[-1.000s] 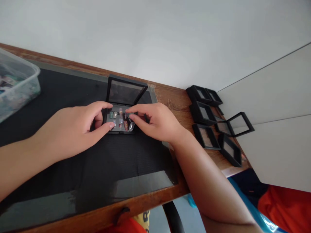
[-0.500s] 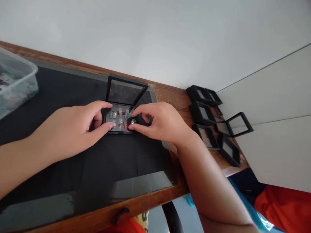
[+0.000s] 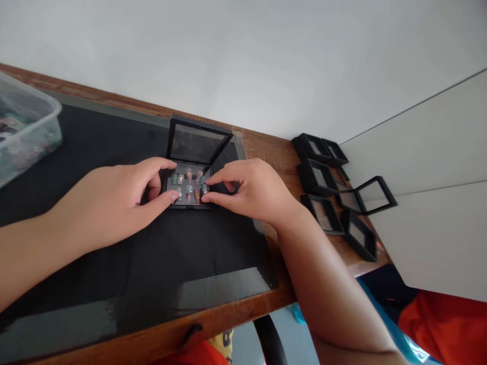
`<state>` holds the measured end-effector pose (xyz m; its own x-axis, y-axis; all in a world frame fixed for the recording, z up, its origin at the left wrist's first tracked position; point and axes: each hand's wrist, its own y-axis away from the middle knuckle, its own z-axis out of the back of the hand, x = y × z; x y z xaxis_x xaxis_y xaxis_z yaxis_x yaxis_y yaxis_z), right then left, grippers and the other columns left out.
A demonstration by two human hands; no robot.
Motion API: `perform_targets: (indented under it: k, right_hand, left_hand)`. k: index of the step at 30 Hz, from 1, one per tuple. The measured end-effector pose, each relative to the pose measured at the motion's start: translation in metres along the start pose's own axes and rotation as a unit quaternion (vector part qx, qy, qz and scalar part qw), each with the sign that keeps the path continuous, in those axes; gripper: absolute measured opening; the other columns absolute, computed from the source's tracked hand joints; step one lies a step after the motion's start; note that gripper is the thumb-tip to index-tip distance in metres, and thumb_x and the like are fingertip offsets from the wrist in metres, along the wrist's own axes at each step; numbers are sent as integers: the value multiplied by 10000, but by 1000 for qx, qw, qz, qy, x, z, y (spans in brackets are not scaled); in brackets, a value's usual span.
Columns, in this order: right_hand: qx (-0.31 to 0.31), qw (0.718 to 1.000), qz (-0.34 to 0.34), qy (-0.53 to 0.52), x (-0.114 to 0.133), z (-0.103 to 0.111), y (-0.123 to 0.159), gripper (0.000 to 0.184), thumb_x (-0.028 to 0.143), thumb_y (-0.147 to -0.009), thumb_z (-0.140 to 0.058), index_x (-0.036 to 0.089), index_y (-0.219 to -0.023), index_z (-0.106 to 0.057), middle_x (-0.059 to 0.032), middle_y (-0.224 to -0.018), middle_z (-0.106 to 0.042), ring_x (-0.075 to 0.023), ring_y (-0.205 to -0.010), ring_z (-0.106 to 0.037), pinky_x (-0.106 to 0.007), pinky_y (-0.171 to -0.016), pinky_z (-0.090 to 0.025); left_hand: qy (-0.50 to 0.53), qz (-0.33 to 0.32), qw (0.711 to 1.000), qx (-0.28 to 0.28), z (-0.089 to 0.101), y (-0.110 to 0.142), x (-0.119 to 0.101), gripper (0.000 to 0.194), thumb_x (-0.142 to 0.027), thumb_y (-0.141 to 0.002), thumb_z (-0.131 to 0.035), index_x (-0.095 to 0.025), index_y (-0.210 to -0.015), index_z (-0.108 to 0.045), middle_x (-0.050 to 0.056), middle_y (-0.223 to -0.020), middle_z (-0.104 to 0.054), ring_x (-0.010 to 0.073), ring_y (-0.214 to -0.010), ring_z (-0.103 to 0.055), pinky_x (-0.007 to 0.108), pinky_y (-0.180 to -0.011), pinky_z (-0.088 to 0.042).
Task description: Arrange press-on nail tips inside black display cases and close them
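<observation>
A black display case (image 3: 186, 207) stands on the dark mat with its clear-windowed lid (image 3: 198, 144) raised at the back. Two rows of decorated press-on nails (image 3: 189, 190) lie inside, some green, others pinkish or brown. My left hand (image 3: 110, 203) grips the case's left side, index finger at the back and thumb near the front corner over the nails. At the right end, my right hand (image 3: 253, 190) has thumb and index finger closed about a shiny silver press-on nail (image 3: 205, 189) in the front row. A green nail sits by that index fingertip, partly covered.
A clear plastic tub (image 3: 34, 132) of small packed items stands at the left. Several black frame cases (image 3: 319, 177) sit on the wooden table (image 3: 266, 137) at the right, one with its lid up (image 3: 376, 195). A white wall (image 3: 228, 61) rises behind.
The silver nail has shifted slightly left, with my right thumb and index finger staying around it. My left hand keeps its place on the case.
</observation>
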<state>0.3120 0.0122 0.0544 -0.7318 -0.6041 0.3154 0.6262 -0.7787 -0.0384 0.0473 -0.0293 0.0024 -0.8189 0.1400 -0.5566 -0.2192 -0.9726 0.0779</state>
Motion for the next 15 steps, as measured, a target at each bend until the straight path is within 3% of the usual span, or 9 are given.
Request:
perform_targets:
  k: [10,15]
  right_hand:
    - [-35,998,32,-31,-8,-5,-1,285,483,-928,-903,203,-985,-902,-25,-819,-815,-134,-670,-637,-291,-657,-387]
    - [-32,994,67,-78,-9,-7,-2,226,386,-1047,-774,241,-960,-924,-29,-789,-806,-141,-700,-672,-287,-663,-397]
  left_hand:
    - [-1,5,1000,12,1,-3,-3,626,-701,-894,-485,-346,-1384,-643,-23,-827,-730,204,-604,-631,358,-622,-391]
    - [1,9,1000,17,1,-3,-2,641,-718,-883,-475,-352,-1381,-646,-23,-817,-729,208,-600,-637,357,-614,-398]
